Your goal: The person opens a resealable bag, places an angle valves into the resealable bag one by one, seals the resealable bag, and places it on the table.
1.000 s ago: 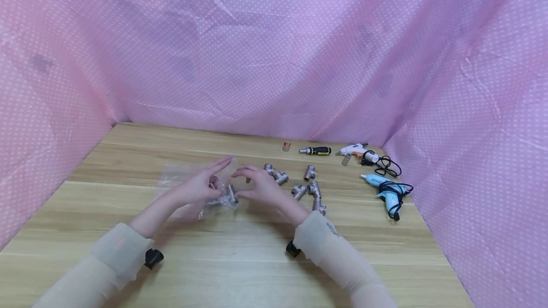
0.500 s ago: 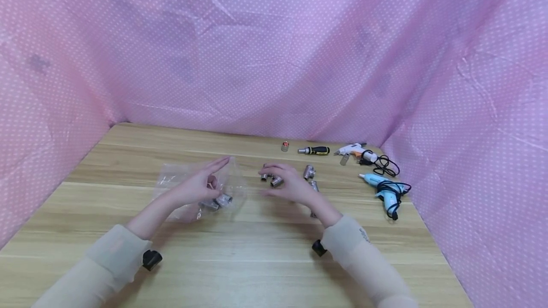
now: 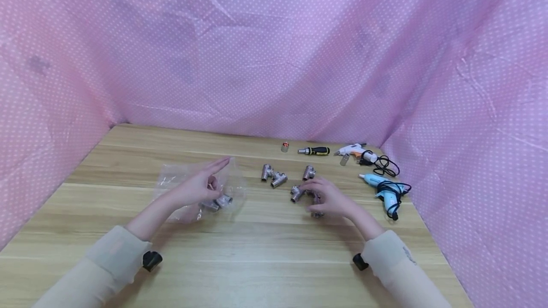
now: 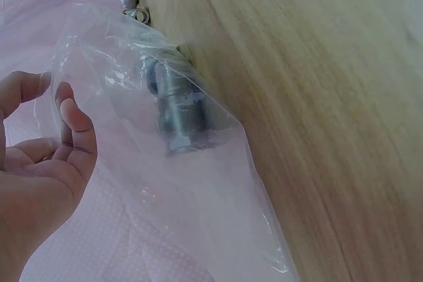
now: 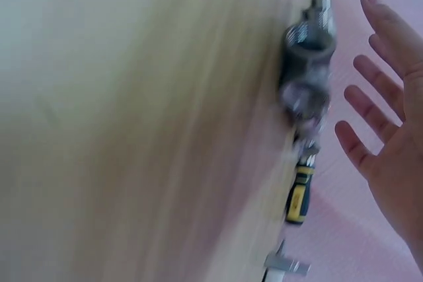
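My left hand (image 3: 194, 190) pinches the edge of a clear plastic bag (image 3: 168, 175) with thumb and fingertips. Inside the bag lie metal pipe tees (image 3: 225, 199); the left wrist view shows one tee (image 4: 180, 111) through the film, near the bag's mouth. My right hand (image 3: 333, 198) is right over a group of tees on the table, fingers spread and slightly bent, partly covering a tee (image 3: 317, 199). Beside its fingertips lies another tee (image 3: 296, 194). In the right wrist view the palm and fingers (image 5: 363, 100) hold nothing, and the tees there are blurred.
More tees (image 3: 279, 179) lie between the hands, and one tee (image 3: 309, 172) sits farther back. Along the far edge are a small red-topped jar (image 3: 285, 147), a screwdriver (image 3: 317, 150) and a white glue gun (image 3: 354, 150). A blue glue gun (image 3: 387, 191) with black cord lies right.
My right hand has moved right, from beside the bag's mouth to the tees on the table. The tee near the bag's mouth has settled inside. My left hand stays at the bag.
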### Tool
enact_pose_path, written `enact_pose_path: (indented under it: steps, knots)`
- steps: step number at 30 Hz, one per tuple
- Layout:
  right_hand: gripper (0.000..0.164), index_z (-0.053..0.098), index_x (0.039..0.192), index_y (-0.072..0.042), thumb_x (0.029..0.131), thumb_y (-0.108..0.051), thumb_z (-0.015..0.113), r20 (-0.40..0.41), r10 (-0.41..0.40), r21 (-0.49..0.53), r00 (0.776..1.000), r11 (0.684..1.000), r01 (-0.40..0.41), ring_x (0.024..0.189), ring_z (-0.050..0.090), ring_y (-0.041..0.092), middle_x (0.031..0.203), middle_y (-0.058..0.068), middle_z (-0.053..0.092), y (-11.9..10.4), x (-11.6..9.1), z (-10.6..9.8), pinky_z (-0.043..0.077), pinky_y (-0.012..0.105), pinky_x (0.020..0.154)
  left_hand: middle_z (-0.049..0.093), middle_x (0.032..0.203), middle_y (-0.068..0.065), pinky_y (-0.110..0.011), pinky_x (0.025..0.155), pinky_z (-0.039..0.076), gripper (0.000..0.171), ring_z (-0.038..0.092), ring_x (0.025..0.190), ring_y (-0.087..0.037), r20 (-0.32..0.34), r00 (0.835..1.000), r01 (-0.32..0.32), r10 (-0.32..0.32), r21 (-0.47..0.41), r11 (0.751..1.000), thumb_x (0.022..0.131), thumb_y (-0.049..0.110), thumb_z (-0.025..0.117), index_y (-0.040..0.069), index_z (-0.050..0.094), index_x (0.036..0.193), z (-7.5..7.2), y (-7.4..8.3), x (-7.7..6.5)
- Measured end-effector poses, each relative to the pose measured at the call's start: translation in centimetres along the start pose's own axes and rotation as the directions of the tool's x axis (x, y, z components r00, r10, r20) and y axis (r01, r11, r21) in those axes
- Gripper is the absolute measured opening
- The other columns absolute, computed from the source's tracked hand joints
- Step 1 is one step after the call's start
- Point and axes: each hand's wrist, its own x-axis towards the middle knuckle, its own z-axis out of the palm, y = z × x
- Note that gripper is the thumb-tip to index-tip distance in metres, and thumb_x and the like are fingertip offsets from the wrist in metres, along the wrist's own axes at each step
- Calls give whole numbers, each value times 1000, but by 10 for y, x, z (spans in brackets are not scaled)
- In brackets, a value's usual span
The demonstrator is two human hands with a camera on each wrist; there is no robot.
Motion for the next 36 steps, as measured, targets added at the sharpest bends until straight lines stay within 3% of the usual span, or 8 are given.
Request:
enact_pose_path:
  steps: [5, 10, 17, 26, 36]
  knots:
    - [60, 61, 124, -14, 71, -34, 79, 49, 33, -24, 998, 999, -32, 125, 45, 35, 132, 12, 54, 9, -20, -3, 33, 57, 105, 23, 149, -15, -29, 55, 54, 96, 54, 74, -18, 3, 1000, 8, -7, -9, 1000, 74, -2, 67, 16, 14, 153, 0, 2, -1]
    - [56, 63, 121, -17, 71, -35, 79, 45, 2, -38, 999, 999, 0, 120, 49, 32, 128, 8, 57, 16, -29, -3, 38, 57, 100, 22, 149, -16, -26, 55, 53, 96, 54, 73, -18, 3, 1000, 0, 0, -14, 1000, 74, -2, 68, 13, 15, 152, 0, 1, 0]
    - [49, 66, 115, -17, 72, -35, 79, 67, -20, -45, 998, 999, 23, 116, 52, 29, 121, 5, 61, 19, -28, -3, 39, 55, 100, 19, 151, -16, -26, 54, 52, 96, 54, 73, -17, -2, 1000, -6, 6, 4, 1000, 74, -2, 68, 15, 15, 152, -1, 2, -1]
    - [36, 70, 102, -22, 72, -40, 77, 92, -16, -44, 996, 999, 20, 116, 52, 31, 116, 5, 63, 19, -23, -1, 37, 55, 101, 25, 147, -17, -25, 54, 51, 94, 54, 71, -15, -5, 1000, -5, 5, 29, 1000, 74, -1, 67, 12, 16, 152, 0, 2, -1]
    - [27, 70, 99, -19, 74, -27, 78, 93, -40, -55, 995, 997, 46, 104, 58, 20, 110, 0, 64, 10, -18, -4, 46, 45, 95, 23, 148, -17, -25, 55, 51, 94, 54, 71, -15, 1, 1000, -13, 13, 10, 1000, 74, -2, 66, 10, 16, 152, -3, 4, 2]
